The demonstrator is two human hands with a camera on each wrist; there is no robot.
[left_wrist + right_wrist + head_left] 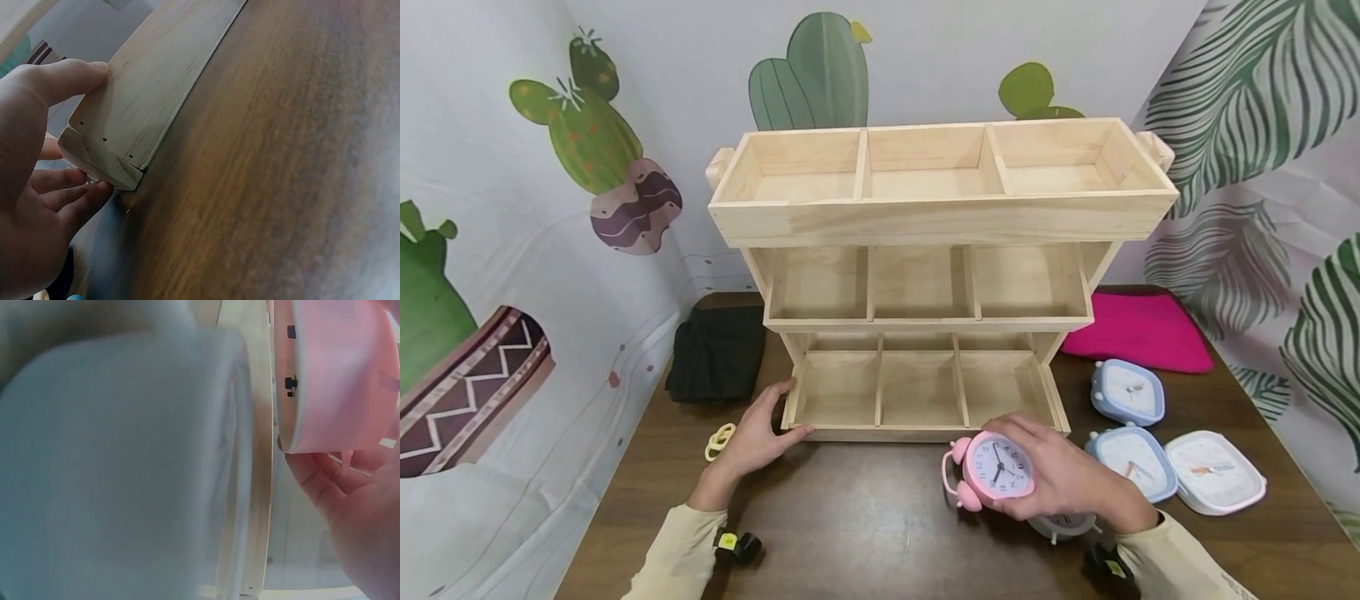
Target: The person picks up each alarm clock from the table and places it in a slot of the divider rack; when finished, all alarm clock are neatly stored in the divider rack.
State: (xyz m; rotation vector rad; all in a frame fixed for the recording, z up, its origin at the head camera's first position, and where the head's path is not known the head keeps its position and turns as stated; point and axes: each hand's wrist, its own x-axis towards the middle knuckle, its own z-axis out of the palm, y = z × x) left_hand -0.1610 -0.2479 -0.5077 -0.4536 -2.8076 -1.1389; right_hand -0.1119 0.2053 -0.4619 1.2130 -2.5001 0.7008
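Observation:
A three-tier wooden shelf [940, 221] with divided compartments stands on the table. My left hand [756, 439] holds its lower front left corner; in the left wrist view the thumb lies on the front board [150, 81] and the fingers bend against the end. My right hand [1060, 471] grips a pink twin-bell alarm clock [1000, 465] just in front of the bottom tier, its face tilted upward and bells toward the left. Below that hand lies a pale clock [1063, 527], mostly hidden. In the right wrist view, the pink clock's side [344, 375] shows beside a large blurred pale shape.
Two blue clocks [1127, 392] and a white clock [1216, 472] lie to the right. A magenta cloth [1138, 332] is behind them. Left of the shelf are a folded black cloth [717, 354] and yellow rings [720, 442]. Patterned fabric hangs behind the table.

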